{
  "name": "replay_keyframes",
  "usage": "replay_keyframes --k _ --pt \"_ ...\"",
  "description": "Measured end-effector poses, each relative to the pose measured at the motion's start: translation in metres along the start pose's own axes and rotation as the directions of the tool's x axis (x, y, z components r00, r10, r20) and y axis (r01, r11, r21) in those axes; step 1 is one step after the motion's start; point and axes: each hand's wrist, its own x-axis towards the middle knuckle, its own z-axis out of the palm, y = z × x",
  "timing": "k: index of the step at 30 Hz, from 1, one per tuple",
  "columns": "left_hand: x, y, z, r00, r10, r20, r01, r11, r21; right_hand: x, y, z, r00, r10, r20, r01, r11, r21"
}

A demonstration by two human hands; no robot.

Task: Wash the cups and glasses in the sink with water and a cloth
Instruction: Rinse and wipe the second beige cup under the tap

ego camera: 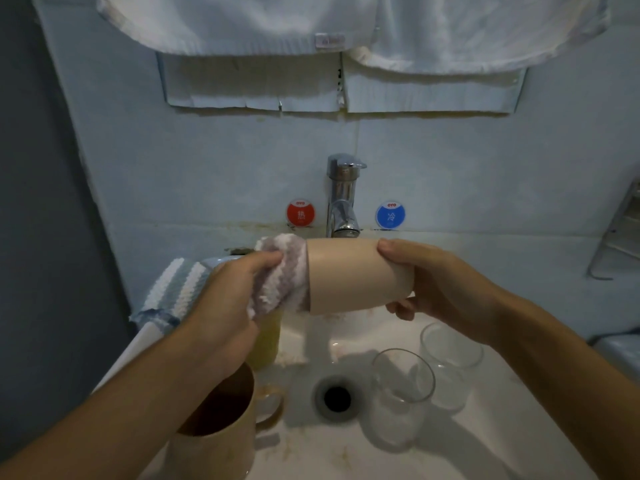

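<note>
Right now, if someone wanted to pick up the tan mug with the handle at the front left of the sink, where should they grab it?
Probably by the handle, coming from the right. The tan mug stands upright with its loop sticking out toward the drain, and that side is open. The left forearm crosses over its rim, so reaching from above looks awkward.

Dim pale-blue tiled wall (207, 161) with white towels (242, 26) hanging above.

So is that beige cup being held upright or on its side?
On its side. The beige cup lies level over the sink, its mouth facing the left hand, which pushes a cloth in; the right hand grips its base.
</note>
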Motion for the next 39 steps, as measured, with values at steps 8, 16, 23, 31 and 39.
replay_keyframes --k 8,16,23,31,39 --pt "0.021 -0.013 -0.016 0.941 0.081 -0.328 -0.042 0.991 0.125 -0.004 -0.007 0.007 0.992 -0.05 -0.116 0.06 0.995 0.084" --pt "0.012 -0.015 -0.001 0.956 0.089 -0.281 -0.045 0.986 0.158 -0.001 0.012 0.04 0.978 -0.191 -0.083 0.191 0.982 -0.014" --pt "0.002 -0.01 -0.002 0.977 -0.049 -0.208 0.026 0.993 -0.113 0.003 0.025 0.055 0.973 -0.219 -0.069 0.199 0.955 -0.222" --pt "-0.016 -0.013 0.013 0.995 -0.032 -0.096 0.014 0.982 -0.188 -0.003 0.027 0.067 0.949 -0.311 -0.047 0.277 0.897 -0.344" --pt "-0.012 -0.02 0.006 0.984 -0.132 0.118 0.158 0.957 -0.245 0.001 0.036 0.079 0.946 -0.312 -0.092 0.25 0.878 -0.407"
